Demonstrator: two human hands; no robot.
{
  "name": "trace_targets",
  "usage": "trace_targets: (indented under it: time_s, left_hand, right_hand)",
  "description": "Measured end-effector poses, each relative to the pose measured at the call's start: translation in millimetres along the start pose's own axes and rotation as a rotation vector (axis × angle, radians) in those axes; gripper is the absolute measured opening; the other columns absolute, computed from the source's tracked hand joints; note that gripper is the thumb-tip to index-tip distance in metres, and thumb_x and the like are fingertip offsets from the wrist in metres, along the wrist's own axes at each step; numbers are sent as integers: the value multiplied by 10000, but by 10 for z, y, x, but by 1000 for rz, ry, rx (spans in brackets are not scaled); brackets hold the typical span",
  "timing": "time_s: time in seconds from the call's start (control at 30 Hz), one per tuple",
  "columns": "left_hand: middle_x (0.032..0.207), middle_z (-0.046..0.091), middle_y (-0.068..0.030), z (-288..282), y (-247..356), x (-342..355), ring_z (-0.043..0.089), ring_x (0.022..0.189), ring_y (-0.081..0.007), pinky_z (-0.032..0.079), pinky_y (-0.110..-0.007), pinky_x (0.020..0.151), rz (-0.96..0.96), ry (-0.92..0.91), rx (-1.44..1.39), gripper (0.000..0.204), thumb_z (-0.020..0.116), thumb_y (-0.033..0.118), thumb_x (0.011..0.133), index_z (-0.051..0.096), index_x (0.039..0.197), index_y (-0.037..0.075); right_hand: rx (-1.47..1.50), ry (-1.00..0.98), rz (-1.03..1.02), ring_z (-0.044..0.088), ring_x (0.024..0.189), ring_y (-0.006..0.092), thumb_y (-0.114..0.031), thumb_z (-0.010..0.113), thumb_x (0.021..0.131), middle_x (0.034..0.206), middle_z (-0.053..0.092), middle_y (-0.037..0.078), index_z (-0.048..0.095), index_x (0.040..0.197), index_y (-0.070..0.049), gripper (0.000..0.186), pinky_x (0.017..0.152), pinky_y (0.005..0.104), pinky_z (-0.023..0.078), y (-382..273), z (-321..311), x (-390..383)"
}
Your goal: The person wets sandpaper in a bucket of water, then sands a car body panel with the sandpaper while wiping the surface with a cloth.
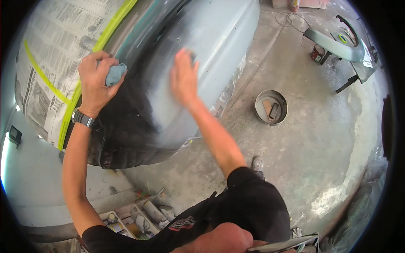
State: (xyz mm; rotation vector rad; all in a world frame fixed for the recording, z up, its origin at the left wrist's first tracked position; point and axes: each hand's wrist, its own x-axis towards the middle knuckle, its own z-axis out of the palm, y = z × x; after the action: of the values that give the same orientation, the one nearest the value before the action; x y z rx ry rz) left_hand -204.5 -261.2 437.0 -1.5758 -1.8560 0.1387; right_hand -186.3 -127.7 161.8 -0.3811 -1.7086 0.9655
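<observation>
You had quite bright, mostly even light, with soft shadows. At your far left, a white light strip [5,158] glared, overexposed. On the grey-primed car bumper [213,36] lay a soft sheen. Your right hand [184,78] was blurred, while your left hand [95,82] and wristwatch [84,118] looked rather sharp. The fisheye lens bent straight edges near the rim, and the corners were black.

I am in a car-body workshop, working at a curved car body with patchy grey and black paint [211,42]. On its left side lie printed newspaper sheets [55,31] edged with bright yellow-green tape [114,26]. To its right, on stained grey concrete floor [303,156], stands a round, dark-rimmed bucket [266,95] holding small blocks; farther right, a curved light-grey car part [337,49] rests on a dark-legged stand [348,83].
</observation>
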Motion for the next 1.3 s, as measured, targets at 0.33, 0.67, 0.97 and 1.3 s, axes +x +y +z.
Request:
trace_targets:
  time_s: [0.33, 0.67, 0.97, 1.3]
  left_hand:
    - [1119, 620, -98, -7, 51, 64, 575, 1062, -312, 427, -437, 907, 33, 23, -9, 381, 875, 130, 716, 677, 1041, 111]
    - [1105, 612, -94, -24, 30, 55, 573, 1052, -310, 422, -438, 889, 14, 18, -16, 379, 873, 134, 710, 670, 1030, 115]
    - [1107, 605, -94, -29, -2, -18, 571, 1052, -311, 424, -445, 896, 2, 19, -6, 377, 871, 132, 706, 668, 1024, 116]
    - [1103, 604, -99, -16, 19, 9, 572, 1044, -314, 424, -443, 891, -11, 16, -21, 358, 867, 129, 715, 666, 1010, 111]
  right_hand:
    - [-83, -37, 136, 395, 1483, 321, -170, 501, 1045, 1606, 413, 150, 486, 1484, -49, 455, 1171, 669, 269, 982, -472, 1124]
    - [-103, -180, -262, 356, 1514, 317, -236, 616, 985, 1635, 383, 125, 441, 1523, -102, 582, 1180, 686, 234, 280, -132, -64]
    - [51, -242, -95, 304, 1528, 365, -256, 487, 1069, 1668, 311, 131, 346, 1588, -81, 566, 1195, 671, 220, -39, -62, -210]
    - [22, -53, -33, 392, 1482, 365, -177, 526, 1049, 1621, 392, 158, 456, 1522, -67, 491, 1155, 685, 298, 227, 0, 522]
